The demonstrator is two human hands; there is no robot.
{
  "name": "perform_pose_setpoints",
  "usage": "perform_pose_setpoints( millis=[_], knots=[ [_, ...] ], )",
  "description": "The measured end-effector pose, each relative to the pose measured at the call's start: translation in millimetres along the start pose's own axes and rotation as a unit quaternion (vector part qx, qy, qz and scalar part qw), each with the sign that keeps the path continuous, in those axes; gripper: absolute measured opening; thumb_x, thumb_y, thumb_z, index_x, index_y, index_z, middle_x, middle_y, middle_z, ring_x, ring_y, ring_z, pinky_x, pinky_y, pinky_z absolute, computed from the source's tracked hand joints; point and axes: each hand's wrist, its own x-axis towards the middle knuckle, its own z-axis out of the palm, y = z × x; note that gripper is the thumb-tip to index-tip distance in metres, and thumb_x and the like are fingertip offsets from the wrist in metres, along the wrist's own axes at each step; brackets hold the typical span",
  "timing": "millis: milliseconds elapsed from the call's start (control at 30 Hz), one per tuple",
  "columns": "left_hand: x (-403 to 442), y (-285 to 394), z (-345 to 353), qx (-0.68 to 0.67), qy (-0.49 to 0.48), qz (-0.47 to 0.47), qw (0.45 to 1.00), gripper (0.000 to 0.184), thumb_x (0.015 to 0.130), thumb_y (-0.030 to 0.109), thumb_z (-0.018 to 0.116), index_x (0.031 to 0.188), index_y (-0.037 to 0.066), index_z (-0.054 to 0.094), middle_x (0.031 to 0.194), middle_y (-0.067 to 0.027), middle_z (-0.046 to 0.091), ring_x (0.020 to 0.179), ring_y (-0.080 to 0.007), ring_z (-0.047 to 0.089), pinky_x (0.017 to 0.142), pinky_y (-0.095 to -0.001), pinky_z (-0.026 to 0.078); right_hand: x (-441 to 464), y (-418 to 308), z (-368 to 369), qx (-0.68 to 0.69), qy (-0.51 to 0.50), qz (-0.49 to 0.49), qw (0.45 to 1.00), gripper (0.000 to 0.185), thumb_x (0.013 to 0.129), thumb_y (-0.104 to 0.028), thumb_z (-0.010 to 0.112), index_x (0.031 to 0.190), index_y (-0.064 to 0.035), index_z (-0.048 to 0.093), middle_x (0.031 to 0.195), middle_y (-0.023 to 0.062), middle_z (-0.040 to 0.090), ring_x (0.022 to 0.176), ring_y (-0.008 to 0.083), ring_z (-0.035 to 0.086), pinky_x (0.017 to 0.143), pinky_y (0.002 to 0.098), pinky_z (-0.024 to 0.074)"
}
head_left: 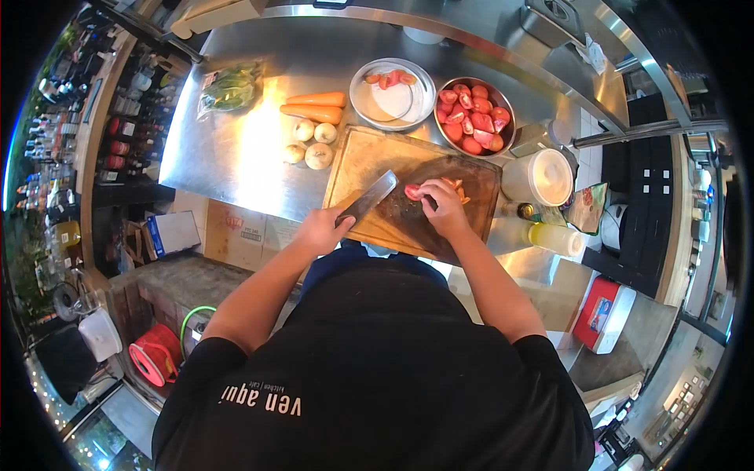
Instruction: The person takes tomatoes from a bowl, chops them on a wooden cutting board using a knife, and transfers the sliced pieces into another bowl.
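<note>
My left hand (320,231) is closed round the handle of a knife (372,195), whose broad blade points away from me over the wooden cutting board (357,157). On the board's right half, my right hand (442,206) pinches a red tomato piece (412,191) between its fingers. Small orange-red scraps (462,192) lie just beyond that hand, partly hidden by it. The blade tip is a short way left of the tomato piece, not touching it. Behind the board stand a metal bowl (510,135) full of cut tomatoes and a round pan (357,106) with a few tomato pieces.
Left of the board lie several onions (318,156) and carrots (314,99), with bagged greens (230,88) farther left on the steel table (204,149). At right stand a lidded white tub (542,177) and a bottle of yellow liquid (556,239). A shelf edge (471,47) runs along the back.
</note>
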Motion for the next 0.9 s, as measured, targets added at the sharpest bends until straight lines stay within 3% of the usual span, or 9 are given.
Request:
perform_pose_setpoints(
  millis=[100,200,300,533,600,900],
  knots=[
    [6,5,4,0.005,-0.019,-0.008,1.0,0.039,0.107,0.035,0.075,0.097,-0.003,0.074,0.076,-0.0268,0.069,0.074,-0.048,0.07,0.07,-0.0522,0.055,-1,7,-1,-0.082,0.004,-0.007,0.997,0.018,0.091,-0.007,0.081,0.109,-0.0061,0.077,0.111,0.0124,0.077,0.11,0.0355,0.073,0.109,0.0476,0.0537],
    [12,14,8,0.011,-0.037,-0.017,0.999,0.039,0.107,0.037,0.073,0.099,-0.001,0.075,0.08,-0.0276,0.072,0.079,-0.0491,0.072,0.073,-0.0539,0.057,-6,7,2,-0.048,-0.024,0.051,0.997,0.018,0.094,-0.015,0.082,0.109,-0.006,0.08,0.111,0.0135,0.078,0.111,0.0355,0.073,0.111,0.0488,0.0524],
    [16,20,18,0.014,-0.029,-0.009,0.999,0.039,0.107,0.038,0.072,0.102,0.0,0.076,0.085,-0.0287,0.074,0.085,-0.0504,0.074,0.078,-0.0562,0.058,-5,2,14,-0.046,0.016,0.068,0.996,0.018,0.093,-0.018,0.084,0.104,-0.0055,0.081,0.109,0.0136,0.079,0.11,0.0358,0.073,0.109,0.0481,0.0533],
    [25,29,24,0.058,-0.012,0.004,0.998,0.036,0.107,0.037,0.07,0.107,0.001,0.077,0.092,-0.0282,0.077,0.091,-0.0511,0.075,0.084,-0.0601,0.059,0,-7,23,-0.083,0.081,0.047,0.992,0.016,0.091,-0.019,0.085,0.097,-0.0048,0.081,0.1,0.0121,0.079,0.099,0.0364,0.074,0.103,0.048,0.0552],
    [27,29,24,0.071,-0.022,-0.001,0.997,0.037,0.108,0.038,0.069,0.108,0.002,0.077,0.094,-0.0279,0.078,0.093,-0.0508,0.075,0.085,-0.0601,0.059,1,-7,25,-0.06,0.075,0.081,0.992,0.014,0.092,-0.019,0.085,0.094,-0.0054,0.081,0.097,0.0118,0.079,0.096,0.0363,0.074,0.1,0.048,0.0558],
    [66,56,43,0.129,-0.059,-0.021,0.99,0.041,0.108,0.042,0.068,0.107,0.001,0.076,0.1,-0.0275,0.079,0.098,-0.0485,0.076,0.087,-0.0584,0.06,-12,-5,19,-0.108,0.045,0.079,0.99,0.011,0.094,-0.017,0.083,0.095,-0.0063,0.083,0.099,0.0094,0.08,0.103,0.0329,0.072,0.099,0.046,0.0549]
  ],
)
